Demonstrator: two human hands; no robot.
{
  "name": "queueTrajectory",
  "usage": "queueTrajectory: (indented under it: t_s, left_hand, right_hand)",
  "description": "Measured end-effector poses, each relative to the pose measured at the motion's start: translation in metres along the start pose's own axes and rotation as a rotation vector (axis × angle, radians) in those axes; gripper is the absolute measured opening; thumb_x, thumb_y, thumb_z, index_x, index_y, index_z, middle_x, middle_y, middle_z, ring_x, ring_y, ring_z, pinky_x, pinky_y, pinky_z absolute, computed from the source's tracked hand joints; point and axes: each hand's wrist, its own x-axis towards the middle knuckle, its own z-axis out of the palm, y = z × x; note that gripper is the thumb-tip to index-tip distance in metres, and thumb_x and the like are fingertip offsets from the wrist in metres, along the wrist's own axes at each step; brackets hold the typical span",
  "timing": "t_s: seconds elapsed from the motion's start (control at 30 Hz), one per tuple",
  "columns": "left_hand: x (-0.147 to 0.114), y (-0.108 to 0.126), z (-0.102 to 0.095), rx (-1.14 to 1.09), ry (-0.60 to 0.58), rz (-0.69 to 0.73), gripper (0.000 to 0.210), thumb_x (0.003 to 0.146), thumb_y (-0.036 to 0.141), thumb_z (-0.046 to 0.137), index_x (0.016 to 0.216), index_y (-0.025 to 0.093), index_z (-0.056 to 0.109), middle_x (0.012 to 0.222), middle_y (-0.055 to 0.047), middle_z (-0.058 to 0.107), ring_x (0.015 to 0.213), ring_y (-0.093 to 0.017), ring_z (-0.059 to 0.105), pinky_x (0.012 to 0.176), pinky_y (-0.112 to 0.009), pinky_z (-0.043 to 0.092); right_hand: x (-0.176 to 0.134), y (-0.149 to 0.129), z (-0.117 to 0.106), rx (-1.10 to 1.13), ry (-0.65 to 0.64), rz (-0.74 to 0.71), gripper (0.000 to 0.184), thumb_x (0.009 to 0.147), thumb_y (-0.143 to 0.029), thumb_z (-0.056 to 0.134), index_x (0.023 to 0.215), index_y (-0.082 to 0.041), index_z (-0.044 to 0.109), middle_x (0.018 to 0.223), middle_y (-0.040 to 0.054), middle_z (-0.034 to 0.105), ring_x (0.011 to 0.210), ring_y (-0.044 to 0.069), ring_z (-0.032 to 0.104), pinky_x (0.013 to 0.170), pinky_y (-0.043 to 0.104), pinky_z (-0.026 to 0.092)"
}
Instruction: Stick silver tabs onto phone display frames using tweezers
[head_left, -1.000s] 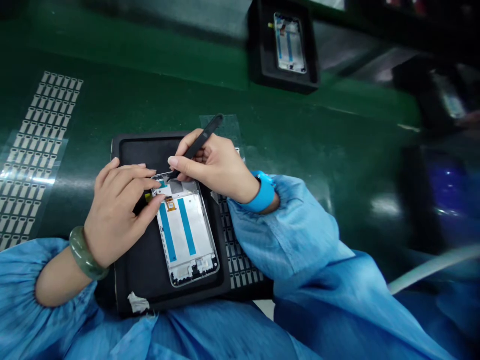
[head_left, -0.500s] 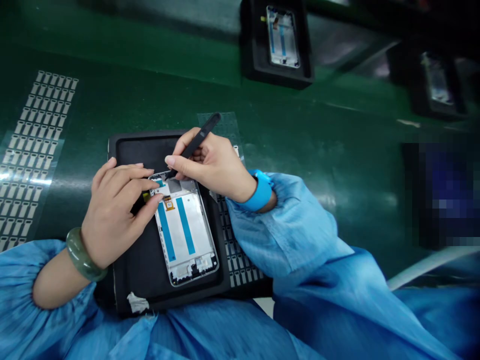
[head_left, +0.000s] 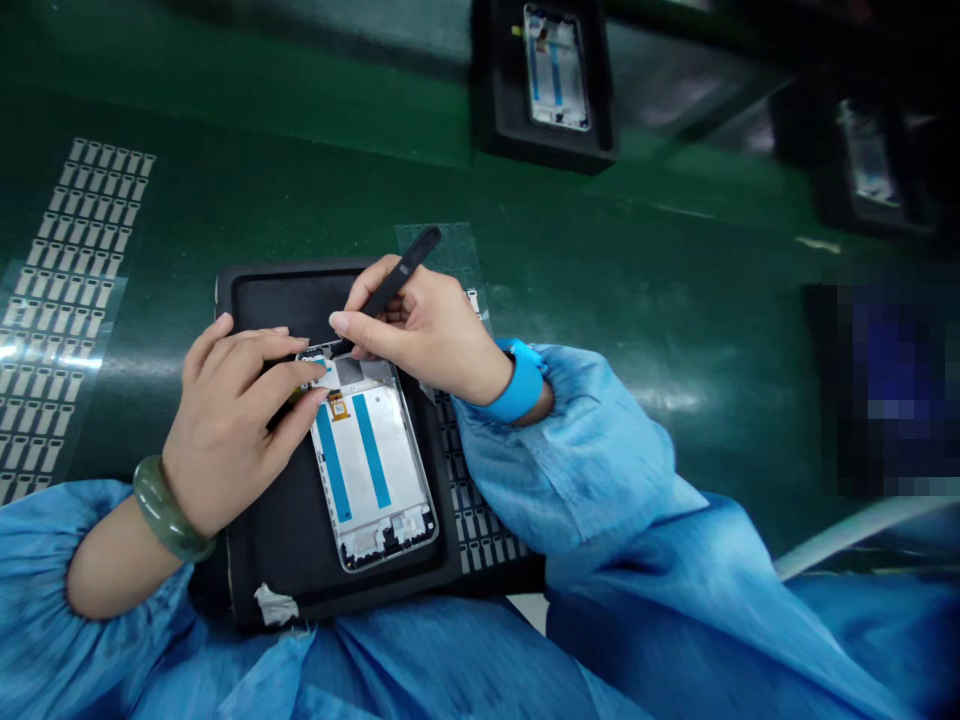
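Note:
An opened smartphone frame [head_left: 375,450] with two blue strips lies face down, slightly tilted, in a black foam tray [head_left: 277,540]. My left hand [head_left: 236,410] rests over the tray, its fingers spread; the index finger and thumb tips touch the phone's upper left part. A small orange flex cable [head_left: 340,407] shows just right of that thumb. In my right hand [head_left: 427,330] are black tweezers [head_left: 405,270], held like a pen. Their tips point down at the phone's top edge, where my fingers partly hide them.
On the left lies a sheet of small pale stickers [head_left: 82,250]. Another sticker sheet [head_left: 480,525] runs beneath the tray and my right forearm. Beyond them, a second black tray [head_left: 544,150] holds a similar phone frame [head_left: 556,75], with a blurred tray [head_left: 874,205] farther right.
My left index fingertip has slid slightly right over the phone's top part. The right hand and tweezers have hardly moved. The far trays sit slightly higher and more left in view.

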Motion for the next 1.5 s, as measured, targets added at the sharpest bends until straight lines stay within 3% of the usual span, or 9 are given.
queueTrajectory:
  t_s: [0.4,0.63,0.8,1.13,1.5]
  left_hand:
    - [0.001,0.006,-0.001,0.108,-0.033,0.066,0.023,0.085,0.021,0.057,0.107,0.02,0.063,0.106,-0.01,0.06,0.108,-0.028,0.057,0.106,-0.055,0.034]
    - [0.001,0.01,0.001,0.122,-0.029,0.059,0.023,0.086,0.02,0.055,0.107,0.019,0.063,0.107,-0.011,0.061,0.108,-0.028,0.057,0.106,-0.056,0.035]
    - [0.001,0.008,0.003,0.102,-0.011,0.052,0.023,0.086,0.021,0.056,0.108,0.018,0.063,0.107,-0.011,0.061,0.109,-0.028,0.057,0.106,-0.056,0.035]
    - [0.001,0.011,0.001,0.122,-0.022,0.043,0.025,0.086,0.02,0.057,0.11,0.015,0.062,0.108,-0.011,0.061,0.109,-0.028,0.057,0.106,-0.056,0.035]
    - [0.001,0.013,0.002,0.144,-0.011,0.052,0.027,0.086,0.018,0.057,0.111,0.013,0.062,0.106,-0.012,0.062,0.108,-0.029,0.058,0.105,-0.057,0.037]
  right_hand:
    - [-0.002,0.0,0.001,-0.055,0.014,-0.039,0.027,0.076,-0.043,0.07,0.08,-0.019,0.057,0.064,-0.0031,0.06,0.059,0.011,0.06,0.055,0.024,0.048]
    - [0.0,0.0,0.005,0.22,0.186,-0.047,0.031,0.079,-0.045,0.066,0.084,-0.019,0.048,0.073,-0.0039,0.056,0.061,0.008,0.063,0.058,0.021,0.053]
    - [0.002,0.004,0.004,0.172,0.121,-0.136,0.027,0.079,-0.037,0.067,0.089,-0.018,0.051,0.08,-0.002,0.056,0.069,0.008,0.063,0.063,0.022,0.053]
    - [-0.001,0.003,0.005,0.033,0.079,-0.082,0.023,0.08,-0.035,0.065,0.085,-0.016,0.052,0.076,-0.0017,0.057,0.061,0.007,0.059,0.053,0.02,0.048]
    - [-0.001,0.002,0.008,-0.046,0.083,-0.171,0.014,0.079,-0.025,0.064,0.082,-0.015,0.055,0.075,-0.0029,0.059,0.063,0.006,0.058,0.06,0.018,0.049]
